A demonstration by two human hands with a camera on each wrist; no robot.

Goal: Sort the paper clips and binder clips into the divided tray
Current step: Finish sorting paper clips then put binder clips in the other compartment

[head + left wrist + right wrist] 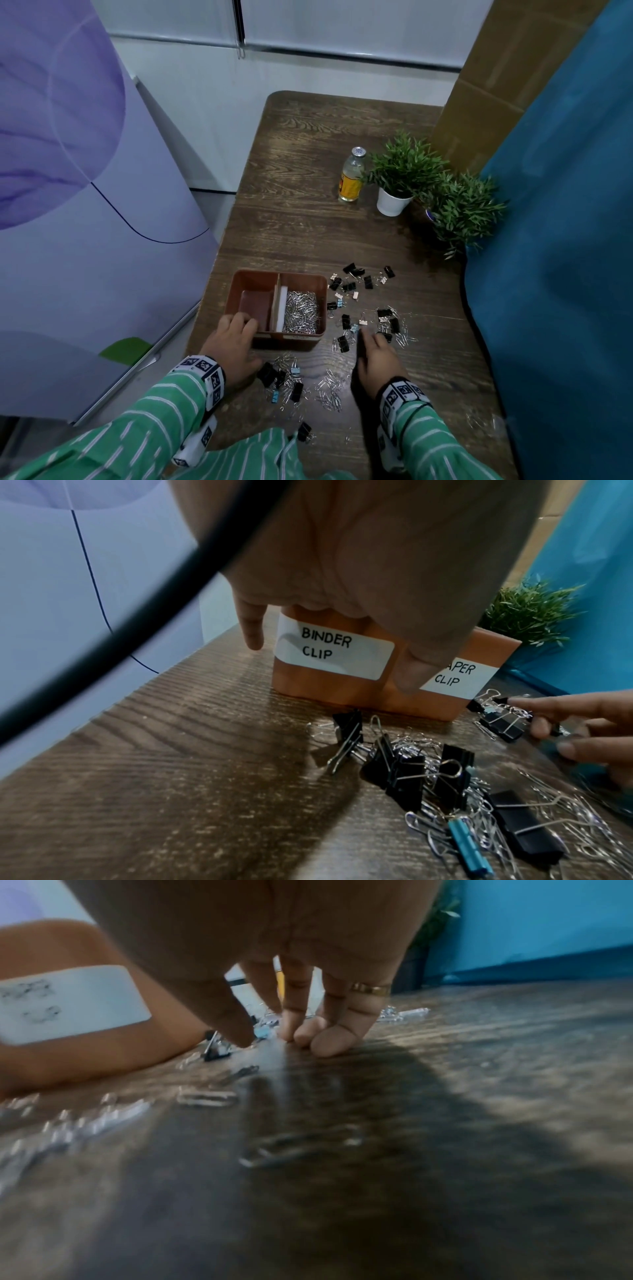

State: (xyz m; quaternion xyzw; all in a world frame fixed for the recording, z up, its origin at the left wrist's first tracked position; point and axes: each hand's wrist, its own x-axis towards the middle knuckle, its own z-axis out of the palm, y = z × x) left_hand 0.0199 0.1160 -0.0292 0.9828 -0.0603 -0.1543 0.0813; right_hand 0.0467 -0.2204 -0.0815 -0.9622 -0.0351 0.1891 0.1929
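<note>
Left hand (236, 342) is gripping the tray (322, 284) rim, steadying it. Right hand (375, 356) is reaching among loose clips (346, 322) on the table (301, 219), fingers (329, 1039) bunched down; hold unclear. Paper-clip side is filling; binder side is empty. Next: pinch, lift, drop.

Grained wooden table (308, 212), shiny metal paper clips (301, 311)
</note>
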